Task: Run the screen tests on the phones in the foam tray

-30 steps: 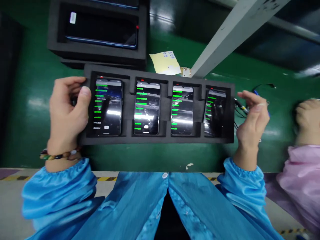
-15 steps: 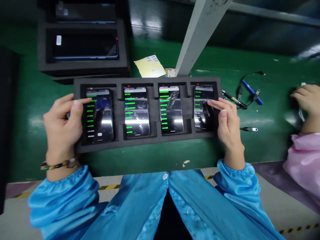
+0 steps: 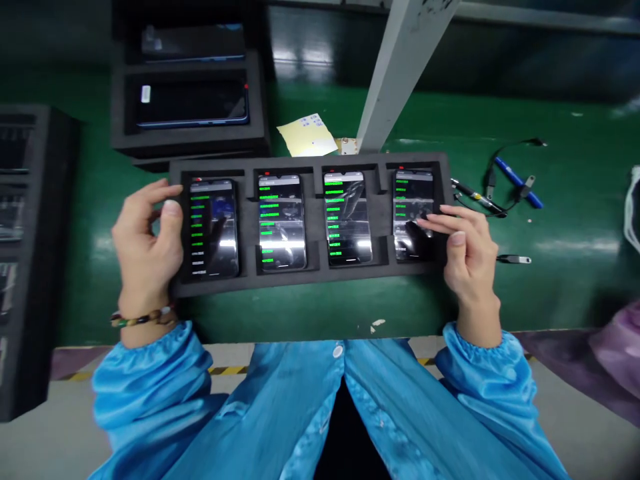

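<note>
A black foam tray (image 3: pixel 313 280) lies in front of me, with several smartphones in its slots, their dark screens listing green text. At the tray's left edge is my left hand (image 3: pixel 149 250), thumb and fingers apart, beside the leftmost smartphone (image 3: pixel 215 230). The fingertips of my right hand (image 3: pixel 467 250) reach over the rightmost smartphone (image 3: pixel 407 207), at its screen; whether they press it I cannot tell. Those fingers are stretched out and hold nothing. Between them sit a second smartphone (image 3: pixel 283 230) and a third smartphone (image 3: pixel 349 220), untouched.
Behind on the left, stacked foam trays (image 3: pixel 190 139) hold more phones. Another dark tray (image 3: pixel 43 253) stands at far left. A yellow note (image 3: pixel 307 137) lies by a grey post (image 3: pixel 387 80). Cables (image 3: pixel 490 180) and a blue pen (image 3: pixel 517 181) are at right, near a co-worker's pink sleeve (image 3: pixel 620 343).
My left index finger has drawn back from the leftmost phone's screen to the tray's edge. A small light box on that screen is gone. The co-worker's hand has left view; the camera view has shifted.
</note>
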Demonstrator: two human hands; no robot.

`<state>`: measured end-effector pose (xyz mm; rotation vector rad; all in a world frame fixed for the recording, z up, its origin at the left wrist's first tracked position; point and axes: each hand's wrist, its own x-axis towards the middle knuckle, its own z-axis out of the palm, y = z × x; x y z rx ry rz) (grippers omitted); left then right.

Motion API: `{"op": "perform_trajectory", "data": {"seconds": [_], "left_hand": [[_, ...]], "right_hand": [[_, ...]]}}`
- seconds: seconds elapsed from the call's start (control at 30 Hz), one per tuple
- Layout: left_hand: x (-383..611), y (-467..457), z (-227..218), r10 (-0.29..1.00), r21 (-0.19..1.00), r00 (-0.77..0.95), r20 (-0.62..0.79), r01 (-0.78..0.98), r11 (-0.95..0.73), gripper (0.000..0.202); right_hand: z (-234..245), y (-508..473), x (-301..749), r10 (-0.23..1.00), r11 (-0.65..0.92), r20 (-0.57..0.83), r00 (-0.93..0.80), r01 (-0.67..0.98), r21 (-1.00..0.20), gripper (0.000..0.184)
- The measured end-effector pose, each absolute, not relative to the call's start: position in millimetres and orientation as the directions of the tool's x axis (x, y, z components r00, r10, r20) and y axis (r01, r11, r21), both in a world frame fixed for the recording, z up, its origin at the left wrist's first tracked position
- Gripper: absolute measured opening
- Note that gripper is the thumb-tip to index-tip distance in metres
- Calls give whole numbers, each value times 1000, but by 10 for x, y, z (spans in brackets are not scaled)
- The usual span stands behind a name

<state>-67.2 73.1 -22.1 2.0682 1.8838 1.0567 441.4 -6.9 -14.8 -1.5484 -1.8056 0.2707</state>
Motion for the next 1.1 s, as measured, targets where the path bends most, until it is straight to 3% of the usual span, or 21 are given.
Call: {"op": "perform_trajectory", "data": {"seconds": [0.1,0.2,0.27,0.53,0.67,0.8,1.0,1.1], "left_hand": [[-510,684,-71,899,445,163,406,824,-350,33],[-256,678,43,875,457,409,259,746,-484,24],[-123,698,59,862,472,473,180,728,-498,26],[-72,717,10,865,408,483,135,768,-493,38],[-81,690,26,857,403,495,146,761,-508,41],[-115,647,96,849,473,501,171,714,-516,42],[-232,528,189,896,523,332,296,729,-443,41],[-339,460,139,920,515,203,335,779,-359,38]], "right_hand": [[-88,-24,4267,926,309,363,-101,756,-577,47],[-26,85,4010,915,403,268,-302,710,-577,48],[-9,174,3844,904,420,195,-380,706,-570,51],[-18,297,3718,933,353,153,-325,746,-565,52],[10,115,3930,947,285,295,-127,757,-588,49],[-42,-89,4156,911,210,405,75,761,-614,46],[-137,-158,4184,948,167,318,19,821,-546,41],[-111,-135,3996,946,221,320,-41,804,-552,40]]}}
